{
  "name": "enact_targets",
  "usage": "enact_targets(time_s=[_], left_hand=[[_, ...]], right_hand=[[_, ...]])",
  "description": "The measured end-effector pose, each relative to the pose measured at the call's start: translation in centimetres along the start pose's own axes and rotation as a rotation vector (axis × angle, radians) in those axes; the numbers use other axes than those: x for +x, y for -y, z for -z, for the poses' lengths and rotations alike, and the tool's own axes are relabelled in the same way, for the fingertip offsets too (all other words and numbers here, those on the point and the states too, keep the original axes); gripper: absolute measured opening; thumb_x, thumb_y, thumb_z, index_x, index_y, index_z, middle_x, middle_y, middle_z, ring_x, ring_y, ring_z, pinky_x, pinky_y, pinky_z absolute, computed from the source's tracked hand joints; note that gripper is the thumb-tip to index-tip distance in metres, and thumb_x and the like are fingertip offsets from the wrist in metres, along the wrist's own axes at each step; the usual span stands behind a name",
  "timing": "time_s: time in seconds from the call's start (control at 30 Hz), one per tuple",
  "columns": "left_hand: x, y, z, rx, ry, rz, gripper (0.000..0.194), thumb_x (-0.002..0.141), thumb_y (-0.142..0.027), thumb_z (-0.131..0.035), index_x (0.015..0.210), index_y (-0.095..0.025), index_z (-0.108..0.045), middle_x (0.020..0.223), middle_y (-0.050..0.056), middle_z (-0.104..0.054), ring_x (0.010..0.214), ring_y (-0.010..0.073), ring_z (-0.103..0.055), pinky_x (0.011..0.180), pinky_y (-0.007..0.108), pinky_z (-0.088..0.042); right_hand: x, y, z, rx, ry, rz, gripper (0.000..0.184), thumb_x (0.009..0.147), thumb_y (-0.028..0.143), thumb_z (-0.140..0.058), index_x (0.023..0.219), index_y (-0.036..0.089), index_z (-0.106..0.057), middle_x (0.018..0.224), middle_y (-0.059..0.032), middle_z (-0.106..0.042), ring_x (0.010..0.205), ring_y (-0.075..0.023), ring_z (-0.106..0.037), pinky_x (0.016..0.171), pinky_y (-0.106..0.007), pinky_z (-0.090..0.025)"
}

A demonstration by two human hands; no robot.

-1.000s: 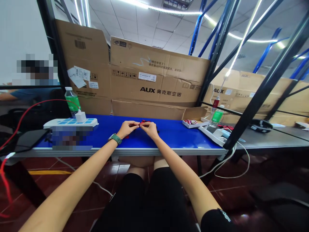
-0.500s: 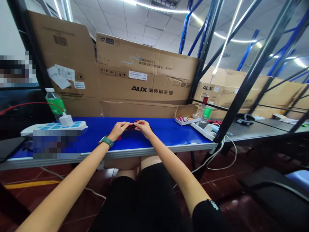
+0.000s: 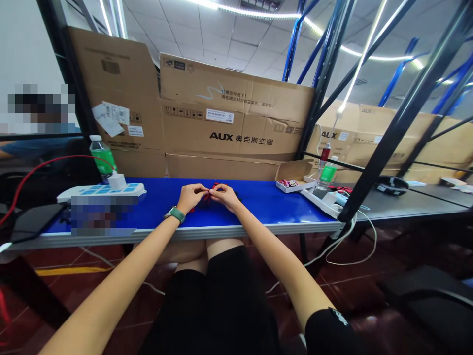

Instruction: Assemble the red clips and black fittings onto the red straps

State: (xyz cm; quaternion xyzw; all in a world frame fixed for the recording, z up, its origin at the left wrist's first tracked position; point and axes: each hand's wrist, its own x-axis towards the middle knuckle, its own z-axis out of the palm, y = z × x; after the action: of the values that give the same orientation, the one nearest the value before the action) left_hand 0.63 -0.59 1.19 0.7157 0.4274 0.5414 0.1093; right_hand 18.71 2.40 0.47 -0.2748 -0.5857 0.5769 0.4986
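Above the middle of the blue tabletop (image 3: pixel 266 209), my left hand (image 3: pixel 191 196) and my right hand (image 3: pixel 226 196) meet, fingertips nearly touching. Both are closed in a pinch on a small red and dark piece (image 3: pixel 209 197), thin and cord-like, its kind too small to make out. More red shows behind the right fingers, and a dark bit lies just right of that hand. A small red piece (image 3: pixel 192 210) rests on the table below my left hand. A watch with a green band is on my left wrist.
A power strip (image 3: pixel 138 190) with a white plug and a green-labelled bottle (image 3: pixel 103 157) stand at left. An open small box (image 3: pixel 293 184) holds colourful bits at back right, beside another power strip (image 3: pixel 325 204). Cardboard (image 3: pixel 236 128) walls the back. A person sits beyond the left side.
The camera view swings right, then partly back. My hands draw slightly apart with the red piece stretched between them, then come close together again.
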Motion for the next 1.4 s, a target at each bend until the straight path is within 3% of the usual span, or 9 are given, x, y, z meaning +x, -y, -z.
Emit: enact_targets(time_s=[0.17,0.4,0.5,0.7,0.87,1.0,1.1,1.23,1.4], left_hand=[[0.1,-0.4,-0.1,0.123,0.016,-0.101,0.014,0.082,-0.027,-0.06,0.081,-0.021,-0.072,0.082,0.003,-0.076,0.078,0.0204,-0.068,0.076,0.029,-0.051],[0.3,0.6,-0.3,0.044,0.061,-0.075,0.016,0.09,-0.029,-0.052,0.098,-0.02,-0.062,0.093,0.005,-0.072,0.086,0.02,-0.068,0.079,0.031,-0.051],[0.2,0.6,-0.4,-0.042,0.068,-0.062,0.027,0.086,-0.038,-0.062,0.107,-0.02,-0.06,0.107,0.008,-0.071,0.086,0.0192,-0.069,0.078,0.03,-0.054],[0.3,0.2,0.2,0.101,-0.024,-0.073,0.017,0.082,-0.037,-0.066,0.08,-0.02,-0.067,0.082,0.005,-0.072,0.076,0.0196,-0.065,0.077,0.031,-0.051],[0.6,0.5,0.7,0.137,-0.115,-0.061,0.01,0.081,-0.028,-0.061,0.079,-0.021,-0.068,0.079,0.003,-0.071,0.077,0.0199,-0.064,0.077,0.03,-0.048],[0.7,1.0,0.9,0.143,-0.141,-0.048,0.009,0.081,-0.027,-0.06,0.08,-0.021,-0.068,0.079,0.002,-0.071,0.077,0.0198,-0.063,0.076,0.03,-0.048],[0.7,1.5,0.9,0.152,-0.082,-0.062,0.01,0.081,-0.027,-0.06,0.08,-0.021,-0.068,0.08,0.003,-0.07,0.078,0.0206,-0.063,0.076,0.03,-0.047],[0.6,2.4,0.9,0.336,0.078,-0.061,0.009,0.078,-0.02,-0.062,0.079,-0.022,-0.071,0.087,0.006,-0.071,0.084,0.0232,-0.064,0.081,0.033,-0.047],[0.0,3.4,0.7,0.617,0.085,0.095,0.027,0.077,-0.015,-0.059,0.094,-0.025,-0.077,0.11,0.011,-0.071,0.103,0.029,-0.063,0.089,0.038,-0.044]], right_hand=[[-0.1,0.5,-0.2,-0.012,0.01,-0.047,0.053,0.054,0.047,-0.091,0.084,0.02,-0.056,0.07,0.0033,-0.067,0.067,-0.014,-0.068,0.072,-0.029,-0.058],[0.1,0.3,0.5,0.023,0.05,-0.058,0.051,0.063,0.041,-0.087,0.1,0.022,-0.058,0.083,0.0013,-0.07,0.065,-0.014,-0.068,0.063,-0.026,-0.055],[0.2,0.3,0.5,0.059,0.01,-0.036,0.051,0.065,0.044,-0.084,0.102,0.023,-0.056,0.087,0.0014,-0.071,0.064,-0.0144,-0.068,0.062,-0.028,-0.055],[0.0,0.8,0.6,0.017,0.007,-0.038,0.053,0.062,0.046,-0.087,0.101,0.021,-0.061,0.084,-0.001,-0.071,0.069,-0.0178,-0.071,0.064,-0.027,-0.055],[-0.4,1.2,0.6,-0.086,0.057,-0.03,0.041,0.062,0.047,-0.085,0.082,0.015,-0.068,0.074,-0.0031,-0.069,0.072,-0.0176,-0.071,0.066,-0.024,-0.053],[-0.1,1.0,1.1,-0.154,0.036,-0.047,0.041,0.064,0.047,-0.084,0.088,0.015,-0.072,0.075,-0.0053,-0.071,0.071,-0.0179,-0.07,0.065,-0.025,-0.051],[0.4,0.4,1.7,-0.327,-0.024,0.005,0.035,0.074,0.045,-0.077,0.092,0.016,-0.073,0.077,-0.0047,-0.072,0.068,-0.0166,-0.068,0.066,-0.027,-0.052],[0.9,-0.6,2.3,-0.748,-0.089,0.237,0.016,0.077,0.03,-0.075,0.089,0.021,-0.072,0.089,-0.0029,-0.074,0.082,-0.0171,-0.068,0.083,-0.03,-0.051],[0.4,-0.9,2.7,-1.053,-0.072,0.277,0.025,0.071,0.027,-0.083,0.092,0.024,-0.072,0.092,-0.0014,-0.074,0.089,-0.0194,-0.068,0.085,-0.031,-0.05]])
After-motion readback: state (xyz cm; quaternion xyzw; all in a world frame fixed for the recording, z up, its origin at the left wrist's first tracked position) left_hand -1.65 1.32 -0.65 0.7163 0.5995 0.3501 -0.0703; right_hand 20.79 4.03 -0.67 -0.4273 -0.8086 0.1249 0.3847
